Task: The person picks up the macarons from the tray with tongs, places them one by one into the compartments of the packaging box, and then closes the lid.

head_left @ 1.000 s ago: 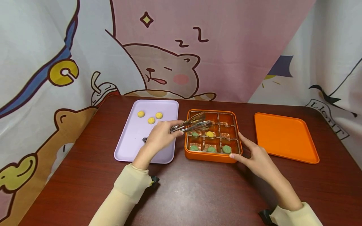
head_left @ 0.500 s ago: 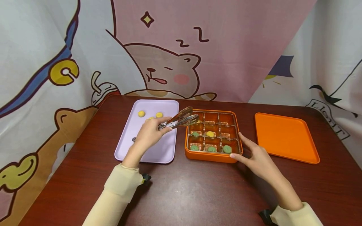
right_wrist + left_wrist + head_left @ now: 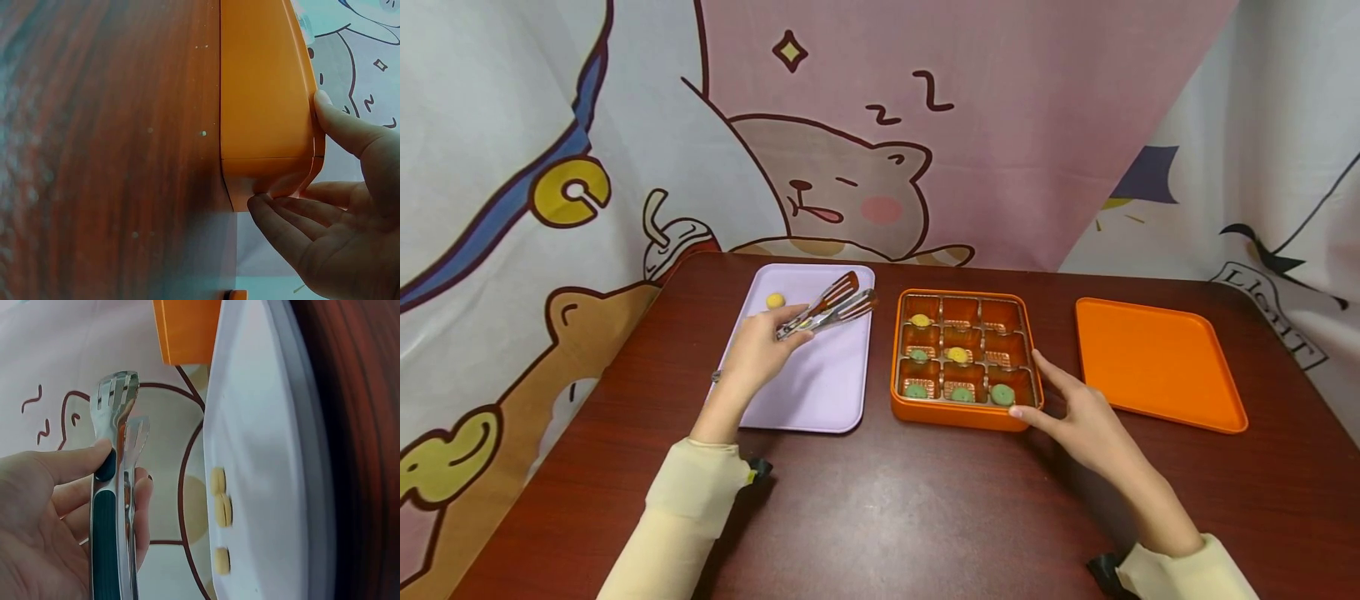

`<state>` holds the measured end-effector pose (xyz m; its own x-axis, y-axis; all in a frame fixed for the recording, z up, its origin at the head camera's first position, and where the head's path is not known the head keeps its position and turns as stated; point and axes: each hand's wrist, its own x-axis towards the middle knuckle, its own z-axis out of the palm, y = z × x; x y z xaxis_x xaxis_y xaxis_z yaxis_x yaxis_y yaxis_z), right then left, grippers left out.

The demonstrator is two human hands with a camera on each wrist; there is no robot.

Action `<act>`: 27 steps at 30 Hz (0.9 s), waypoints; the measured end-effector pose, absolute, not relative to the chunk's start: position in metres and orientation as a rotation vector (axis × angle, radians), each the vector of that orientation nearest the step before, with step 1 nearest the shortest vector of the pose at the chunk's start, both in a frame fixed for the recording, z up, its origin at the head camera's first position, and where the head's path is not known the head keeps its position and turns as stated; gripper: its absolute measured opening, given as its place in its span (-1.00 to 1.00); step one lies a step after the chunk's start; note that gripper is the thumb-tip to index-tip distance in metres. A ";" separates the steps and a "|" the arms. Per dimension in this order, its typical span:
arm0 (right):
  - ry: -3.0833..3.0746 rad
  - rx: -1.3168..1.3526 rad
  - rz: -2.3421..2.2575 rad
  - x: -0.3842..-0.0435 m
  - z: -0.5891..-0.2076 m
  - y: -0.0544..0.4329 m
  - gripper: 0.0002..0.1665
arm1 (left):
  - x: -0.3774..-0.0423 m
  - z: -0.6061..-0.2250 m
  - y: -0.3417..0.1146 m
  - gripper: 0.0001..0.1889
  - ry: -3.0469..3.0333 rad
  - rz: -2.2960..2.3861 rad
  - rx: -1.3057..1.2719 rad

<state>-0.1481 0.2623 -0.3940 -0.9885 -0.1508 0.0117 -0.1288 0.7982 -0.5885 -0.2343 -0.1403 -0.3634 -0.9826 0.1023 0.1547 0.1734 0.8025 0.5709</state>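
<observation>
Across a dark wood-grain table (image 3: 880, 525), before a cartoon-printed curtain (image 3: 1015, 108), a person's left hand (image 3: 752, 362) grips metal serving tongs (image 3: 107, 544) above a lilac tray (image 3: 820, 400), the slotted heads parted with nothing between them. Three yellow cookies (image 3: 223, 510) lie on the tray, seen from the left wrist; from the head, hand and tongs mask all but one. Just right of the tray, the right hand (image 3: 1086, 421) rests its extended thumb and fingers against the near right corner of an orange box (image 3: 958, 415), apparently steadying it. Four green cookies (image 3: 1002, 395) and two more yellow ones sit singly in its nine-compartment insert (image 3: 958, 310); the far middle, far right and middle right compartments stand vacant. An orange lid (image 3: 1157, 367) lies farther right. The step in hand looks to be fetching another yellow cookie; the next move likely calls for lowering the tongs astride one and squeezing gently, lest it crumble.
</observation>
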 end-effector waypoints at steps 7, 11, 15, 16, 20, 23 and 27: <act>2.943 -0.227 -0.964 -0.148 -0.395 0.263 0.11 | -0.237 -0.370 -0.158 -0.50 -2.907 -0.873 -0.110; 2.935 -0.224 -0.975 -0.149 -0.396 0.262 0.12 | -0.238 -0.374 -0.168 -0.49 -2.908 -0.852 -0.061; 2.936 -0.227 -0.976 -0.149 -0.396 0.262 0.11 | -0.237 -0.376 -0.176 -0.50 -2.920 -0.838 -0.013; 2.935 -0.228 -0.975 -0.149 -0.396 0.262 0.11 | -0.237 -0.376 -0.177 -0.50 -2.924 -0.833 -0.006; 2.935 -0.226 -0.973 -0.149 -0.396 0.262 0.11 | -0.236 -0.378 -0.183 -0.52 -2.944 -0.813 0.012; 2.936 -0.226 -0.973 -0.148 -0.396 0.263 0.11 | -0.236 -0.380 -0.186 -0.52 -2.971 -0.797 0.033; 2.940 -0.229 -0.973 -0.148 -0.396 0.263 0.11 | -0.235 -0.382 -0.189 -0.52 -3.013 -0.775 0.071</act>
